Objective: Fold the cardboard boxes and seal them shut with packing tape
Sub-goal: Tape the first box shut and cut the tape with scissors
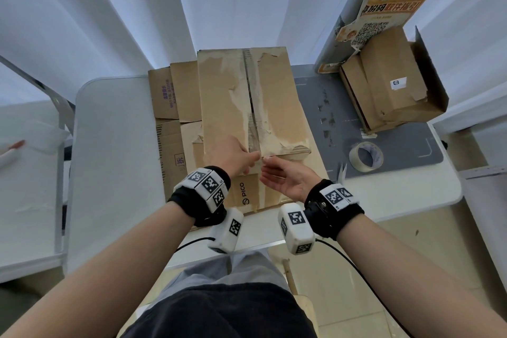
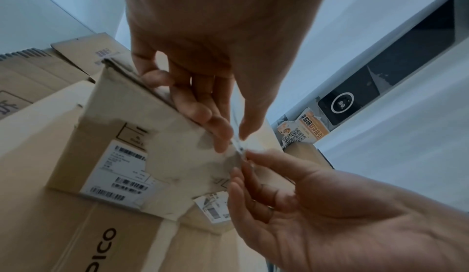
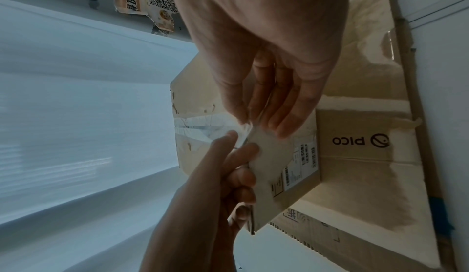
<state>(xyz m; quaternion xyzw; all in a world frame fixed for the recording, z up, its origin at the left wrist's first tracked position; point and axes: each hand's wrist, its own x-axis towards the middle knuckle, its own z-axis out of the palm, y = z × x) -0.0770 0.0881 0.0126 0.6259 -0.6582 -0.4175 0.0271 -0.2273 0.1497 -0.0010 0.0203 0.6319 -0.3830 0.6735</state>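
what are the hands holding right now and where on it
Both the left hand and right hand pinch the clear tape strip at the box's near edge.

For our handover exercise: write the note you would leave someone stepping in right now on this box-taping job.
Left hand: rests on the box, fingers pinching the tape strip at the near end of its seam.
Right hand: palm up, its grip pinching the same strip.
Tape roll and scissors lie to the right on the table.
Done: flaps closed.
Left: press the tape end down the near side; fold the flat boxes.
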